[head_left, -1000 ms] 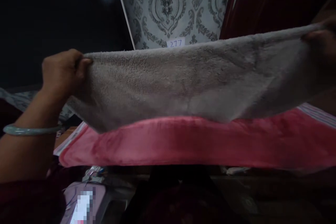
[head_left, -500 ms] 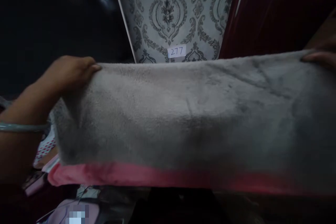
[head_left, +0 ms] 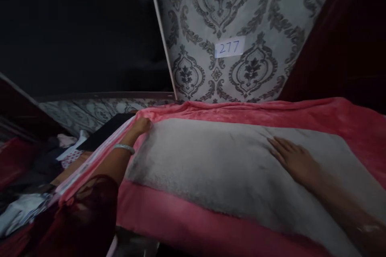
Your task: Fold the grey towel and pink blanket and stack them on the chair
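Observation:
A grey plush blanket (head_left: 205, 156), folded into a long strip, lies flat over a pink blanket (head_left: 271, 110). At the strip's far left corner, my left hand (head_left: 142, 125) is closed on the grey edge, its fingertips partly hidden. My right hand (head_left: 291, 154) rests palm down on the grey surface toward the right, fingers stretched out and a little spread. Pink cloth shows along the far side, at the right and along the near side of the grey strip.
A patterned wall with a paper label (head_left: 229, 47) reading 277 stands behind. A large dark screen (head_left: 84, 36) is at the upper left, a dark red panel (head_left: 340, 44) at the right. Several heaped clothes (head_left: 24, 211) lie at the left.
The grey blanket was held up stretched between both hands; now it lies down on the pink blanket. My right hand has released its edge and flattened on it. The view has shifted.

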Demonstrator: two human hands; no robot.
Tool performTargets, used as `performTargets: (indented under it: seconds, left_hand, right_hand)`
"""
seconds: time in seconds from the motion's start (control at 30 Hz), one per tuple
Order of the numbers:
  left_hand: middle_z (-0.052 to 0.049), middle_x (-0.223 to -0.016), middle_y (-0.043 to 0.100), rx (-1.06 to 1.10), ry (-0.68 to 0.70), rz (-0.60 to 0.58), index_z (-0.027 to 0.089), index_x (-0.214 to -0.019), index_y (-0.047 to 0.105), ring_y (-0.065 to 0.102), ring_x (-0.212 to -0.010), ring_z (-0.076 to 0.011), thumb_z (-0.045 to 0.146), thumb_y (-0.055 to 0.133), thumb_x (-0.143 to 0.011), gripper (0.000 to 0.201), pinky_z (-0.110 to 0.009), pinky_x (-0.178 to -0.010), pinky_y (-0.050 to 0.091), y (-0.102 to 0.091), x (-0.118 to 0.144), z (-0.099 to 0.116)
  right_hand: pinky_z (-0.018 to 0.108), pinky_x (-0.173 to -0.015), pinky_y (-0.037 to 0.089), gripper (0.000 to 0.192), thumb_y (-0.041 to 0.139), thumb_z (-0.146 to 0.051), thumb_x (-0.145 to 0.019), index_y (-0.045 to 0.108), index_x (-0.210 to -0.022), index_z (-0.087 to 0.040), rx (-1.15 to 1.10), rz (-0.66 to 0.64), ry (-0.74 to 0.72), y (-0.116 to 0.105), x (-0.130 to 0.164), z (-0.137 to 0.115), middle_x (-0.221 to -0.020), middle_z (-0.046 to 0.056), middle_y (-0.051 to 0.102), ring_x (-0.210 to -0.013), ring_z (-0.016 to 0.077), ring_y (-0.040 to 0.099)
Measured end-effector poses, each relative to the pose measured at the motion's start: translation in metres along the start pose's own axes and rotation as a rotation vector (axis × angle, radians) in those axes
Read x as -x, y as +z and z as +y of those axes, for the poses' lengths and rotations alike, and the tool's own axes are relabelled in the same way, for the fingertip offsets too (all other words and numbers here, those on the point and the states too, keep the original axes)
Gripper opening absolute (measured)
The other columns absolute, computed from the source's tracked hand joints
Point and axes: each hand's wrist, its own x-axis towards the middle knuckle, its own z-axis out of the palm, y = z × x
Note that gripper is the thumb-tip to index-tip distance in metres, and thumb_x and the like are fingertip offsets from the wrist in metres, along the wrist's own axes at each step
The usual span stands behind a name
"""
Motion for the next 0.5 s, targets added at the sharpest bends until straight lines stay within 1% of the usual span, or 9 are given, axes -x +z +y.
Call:
performTargets:
  seconds: [0.03, 0.1, 0.17, 0.23, 0.3, 0.4, 0.5]
  left_hand:
    - [-0.013, -0.077, 0.073, 0.016, -0.049, -0.013, 0.014, -0.067, 0.069, 0.070, -0.085, -0.0246, 0.019, 0.053, -0.087, 0.027, -0.030, -0.082, 0.049, 0.005, 0.004, -0.012]
    - [-0.008, -0.062, 0.065, 0.067, -0.127, -0.030, 0.016, -0.059, 0.063, 0.066, -0.069, -0.0204, 0.021, 0.054, -0.087, 0.030, -0.028, -0.072, 0.048, 0.015, 0.011, -0.029]
    - [-0.004, -0.055, 0.059, 0.137, -0.179, -0.017, 0.018, -0.056, 0.060, 0.061, -0.061, -0.0177, 0.024, 0.053, -0.089, 0.034, -0.026, -0.066, 0.045, 0.025, 0.012, -0.036]
    - [-0.002, -0.053, 0.055, 0.215, -0.213, 0.017, 0.019, -0.057, 0.059, 0.060, -0.061, -0.0176, 0.028, 0.053, -0.089, 0.034, -0.026, -0.063, 0.043, 0.033, 0.007, -0.034]
    - [-0.002, -0.054, 0.054, 0.302, -0.229, 0.060, 0.019, -0.060, 0.059, 0.062, -0.066, -0.0193, 0.034, 0.056, -0.088, 0.032, -0.026, -0.062, 0.042, 0.039, -0.001, -0.028]
    - [-0.003, -0.058, 0.056, 0.442, -0.243, 0.126, 0.020, -0.068, 0.063, 0.063, -0.077, -0.0219, 0.039, 0.062, -0.084, 0.025, -0.026, -0.062, 0.042, 0.044, -0.013, -0.019]
    - [-0.004, -0.062, 0.058, 0.594, -0.258, 0.136, 0.018, -0.078, 0.066, 0.063, -0.078, -0.0219, 0.038, 0.064, -0.083, 0.020, -0.026, -0.063, 0.044, 0.046, -0.018, -0.016]
  right_hand:
    - [0.055, -0.110, 0.041, 0.065, 0.025, -0.053, -0.097, 0.053, -0.145, -0.021, -0.025, 0.004, -0.002, 0.014, 0.005, 0.002, -0.151, 0.013, 0.052, -0.137, 0.0321, 0.048]
    - [0.056, -0.111, 0.040, 0.069, 0.020, -0.057, -0.095, 0.051, -0.147, -0.023, -0.066, 0.034, 0.001, 0.033, 0.010, 0.009, -0.151, 0.012, 0.051, -0.139, 0.0318, 0.047]
    - [0.056, -0.111, 0.041, 0.072, 0.018, -0.061, -0.094, 0.052, -0.146, -0.025, -0.096, 0.064, 0.004, 0.044, 0.008, 0.018, -0.150, 0.012, 0.052, -0.138, 0.0325, 0.049]
    - [0.056, -0.111, 0.042, 0.073, 0.019, -0.065, -0.092, 0.053, -0.144, -0.027, -0.119, 0.077, 0.011, 0.051, 0.005, 0.025, -0.149, 0.011, 0.053, -0.136, 0.0333, 0.050]
    - [0.056, -0.112, 0.042, 0.074, 0.020, -0.068, -0.091, 0.055, -0.143, -0.029, -0.139, 0.080, 0.012, 0.054, 0.002, 0.029, -0.148, 0.009, 0.055, -0.136, 0.0333, 0.051]
    - [0.056, -0.112, 0.042, 0.074, 0.021, -0.069, -0.090, 0.058, -0.141, -0.030, -0.146, 0.079, 0.010, 0.056, 0.000, 0.033, -0.147, 0.008, 0.057, -0.135, 0.0327, 0.052]
    - [0.052, -0.111, 0.045, 0.070, 0.021, -0.067, -0.091, 0.059, -0.140, -0.034, -0.097, 0.091, 0.011, 0.055, 0.001, 0.034, -0.145, 0.004, 0.058, -0.134, 0.0300, 0.054]
